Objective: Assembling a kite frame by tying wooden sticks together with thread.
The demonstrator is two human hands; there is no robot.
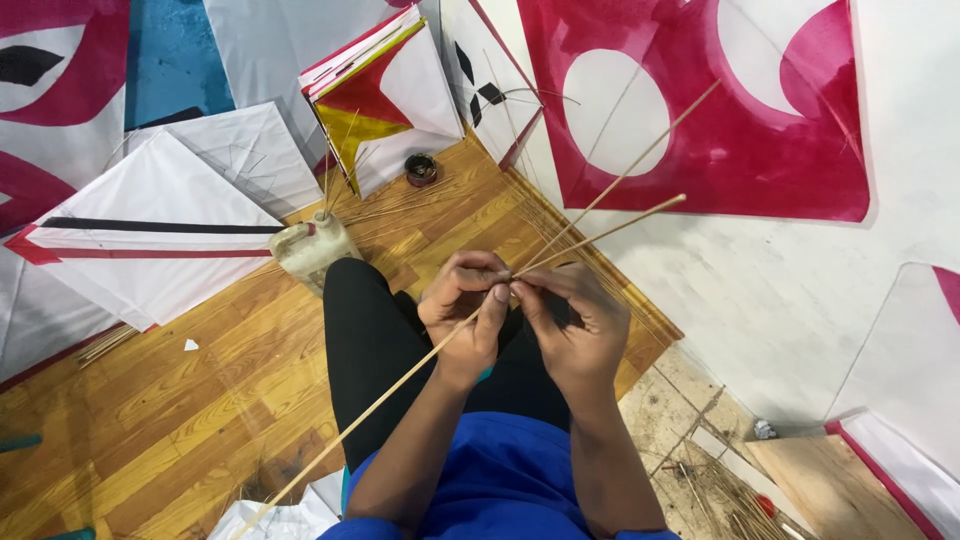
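My left hand [462,312] and my right hand [572,322] meet over my lap, fingertips pinched together on thin bamboo sticks [610,190]. One long stick runs from the lower left, through my fingers, up toward the upper right. A second stick [640,215] fans out from the same pinch point. My legs in black trousers [365,340] lie under the hands.
White, red and black paper kites [150,225] lie on the wooden floor [160,390] at left. A stack of kites [385,85] stands behind a plastic container [310,245] holding sticks. A large red-and-white kite [720,110] leans at right. A small dark tin [421,168] sits beyond.
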